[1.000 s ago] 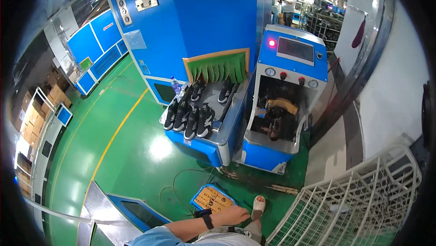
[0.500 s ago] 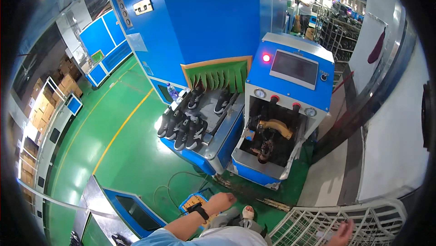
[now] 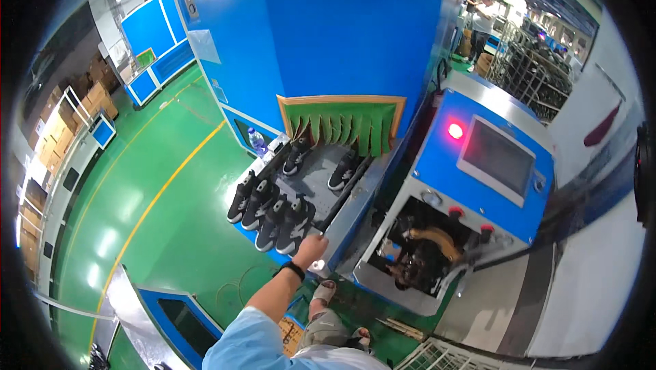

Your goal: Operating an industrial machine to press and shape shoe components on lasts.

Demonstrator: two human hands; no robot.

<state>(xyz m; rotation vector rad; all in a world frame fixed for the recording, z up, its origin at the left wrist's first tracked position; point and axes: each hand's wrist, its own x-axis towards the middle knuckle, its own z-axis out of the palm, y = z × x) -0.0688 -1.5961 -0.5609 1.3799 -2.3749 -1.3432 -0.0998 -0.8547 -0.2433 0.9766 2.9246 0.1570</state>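
Observation:
My left hand (image 3: 311, 250), with a black band on the wrist, is curled into a loose fist above the front corner of the metal conveyor table (image 3: 318, 189). I see nothing in it. Nearest to it is a black-and-white sneaker (image 3: 295, 225), one of several grouped at the table's front left; whether hand and shoe touch cannot be told. Farther back on the table stand two more sneakers, a left one (image 3: 296, 157) and a right one (image 3: 343, 170), before the green strip curtain (image 3: 342, 127) of a big blue machine (image 3: 335, 28). My right hand is out of view.
To the right stands a blue machine with a screen (image 3: 497, 158), a lit red lamp and an open cavity. A bottle (image 3: 257, 142) is at the table's left edge. A white wire rack (image 3: 451, 358) is at the lower right, a blue-framed unit (image 3: 181, 325) at the lower left.
My view has shifted closer to the table. My left hand has moved forward and left, up to the table's front corner. My right hand has left the view, where it was over the wire rack.

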